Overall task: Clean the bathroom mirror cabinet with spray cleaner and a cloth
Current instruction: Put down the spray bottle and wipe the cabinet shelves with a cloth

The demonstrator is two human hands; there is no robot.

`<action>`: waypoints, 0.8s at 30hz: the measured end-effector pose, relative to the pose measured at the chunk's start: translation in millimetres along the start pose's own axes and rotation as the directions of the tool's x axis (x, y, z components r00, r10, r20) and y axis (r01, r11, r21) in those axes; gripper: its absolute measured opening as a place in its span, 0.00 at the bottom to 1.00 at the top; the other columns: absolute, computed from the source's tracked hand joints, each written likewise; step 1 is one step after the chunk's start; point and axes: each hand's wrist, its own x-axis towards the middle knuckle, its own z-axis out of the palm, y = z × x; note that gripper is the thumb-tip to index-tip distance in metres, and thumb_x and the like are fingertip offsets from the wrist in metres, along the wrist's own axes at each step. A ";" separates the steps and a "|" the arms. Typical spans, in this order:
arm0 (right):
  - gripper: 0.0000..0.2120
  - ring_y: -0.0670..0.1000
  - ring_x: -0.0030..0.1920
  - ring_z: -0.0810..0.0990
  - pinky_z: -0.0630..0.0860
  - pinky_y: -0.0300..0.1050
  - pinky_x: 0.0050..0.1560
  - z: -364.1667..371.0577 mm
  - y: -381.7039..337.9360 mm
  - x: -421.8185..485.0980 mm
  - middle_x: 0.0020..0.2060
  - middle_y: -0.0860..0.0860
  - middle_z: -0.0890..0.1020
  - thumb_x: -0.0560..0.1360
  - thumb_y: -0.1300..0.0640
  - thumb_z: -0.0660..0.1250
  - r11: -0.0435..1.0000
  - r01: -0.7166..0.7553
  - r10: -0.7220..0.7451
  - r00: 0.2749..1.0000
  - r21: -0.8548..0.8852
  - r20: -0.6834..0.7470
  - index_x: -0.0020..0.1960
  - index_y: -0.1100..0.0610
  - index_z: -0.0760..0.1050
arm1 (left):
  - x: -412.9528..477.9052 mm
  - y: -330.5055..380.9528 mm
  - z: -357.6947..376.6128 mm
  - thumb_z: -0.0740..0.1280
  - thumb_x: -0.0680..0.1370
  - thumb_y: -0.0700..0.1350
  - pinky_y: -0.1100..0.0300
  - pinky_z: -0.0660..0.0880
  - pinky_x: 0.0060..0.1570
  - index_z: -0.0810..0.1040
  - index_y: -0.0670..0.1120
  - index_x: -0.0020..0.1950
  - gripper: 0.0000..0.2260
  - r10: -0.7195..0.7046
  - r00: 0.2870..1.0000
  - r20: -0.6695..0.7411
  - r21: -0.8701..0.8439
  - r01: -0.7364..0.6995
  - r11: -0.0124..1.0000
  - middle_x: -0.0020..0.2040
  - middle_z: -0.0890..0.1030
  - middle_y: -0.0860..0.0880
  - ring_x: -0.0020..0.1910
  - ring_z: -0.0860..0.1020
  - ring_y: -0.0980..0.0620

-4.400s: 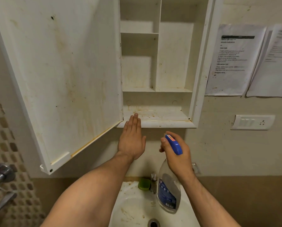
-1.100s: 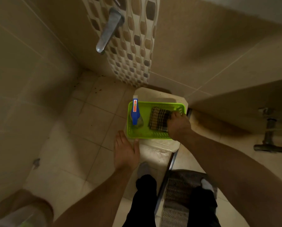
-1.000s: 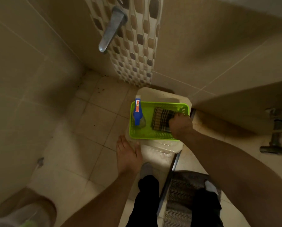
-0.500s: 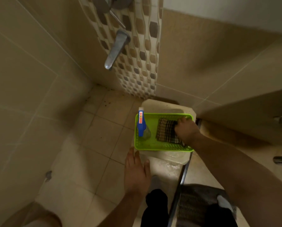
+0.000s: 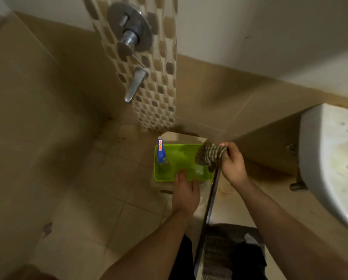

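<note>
Cloth (image 5: 209, 156) pinched in my right hand (image 5: 232, 164), left hand (image 5: 185, 190) flat & relaxed over basket (image 5: 170, 178); loose end cld snag spray bottle (image 5: 161, 156) & tip it.

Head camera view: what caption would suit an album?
Right hand holds the checked cloth over the green basket, spray bottle standing inside, left hand near its rim.

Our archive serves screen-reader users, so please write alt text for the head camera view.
Seen from above, a person's right hand grips a checked cloth over the right end of a green basket, with a blue-topped spray bottle standing in its left end. The left hand is open at the near rim, and a white sink is at the right.
</note>
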 end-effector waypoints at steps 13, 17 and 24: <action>0.13 0.52 0.38 0.78 0.73 0.48 0.41 -222.7 -98.9 -95.2 0.38 0.54 0.81 0.83 0.53 0.65 0.954 -0.155 0.153 0.988 -0.256 -0.031 0.44 0.59 0.79 | -44.5 176.8 27.8 0.69 0.82 0.46 0.53 0.76 0.48 0.81 0.42 0.49 0.08 0.414 0.635 0.652 -0.042 -0.515 0.856 0.44 0.82 0.49 0.43 0.78 0.51; 0.13 0.53 0.41 0.85 0.78 0.44 0.42 -307.7 -84.8 -127.9 0.43 0.58 0.85 0.83 0.55 0.65 0.948 -0.295 0.289 0.955 0.121 0.070 0.45 0.61 0.83 | -80.4 230.0 45.3 0.63 0.85 0.38 0.54 0.74 0.50 0.82 0.38 0.52 0.09 0.302 0.731 0.612 -0.227 -0.203 0.952 0.45 0.83 0.44 0.43 0.81 0.51; 0.25 0.60 0.56 0.84 0.81 0.52 0.58 -423.9 -30.9 -191.8 0.55 0.63 0.85 0.67 0.51 0.81 0.929 -0.350 0.262 0.853 0.123 0.452 0.56 0.66 0.82 | -177.1 319.0 117.1 0.64 0.85 0.49 0.68 0.78 0.43 0.83 0.45 0.49 0.12 0.277 0.714 0.643 -0.198 -0.194 0.961 0.44 0.85 0.52 0.43 0.83 0.57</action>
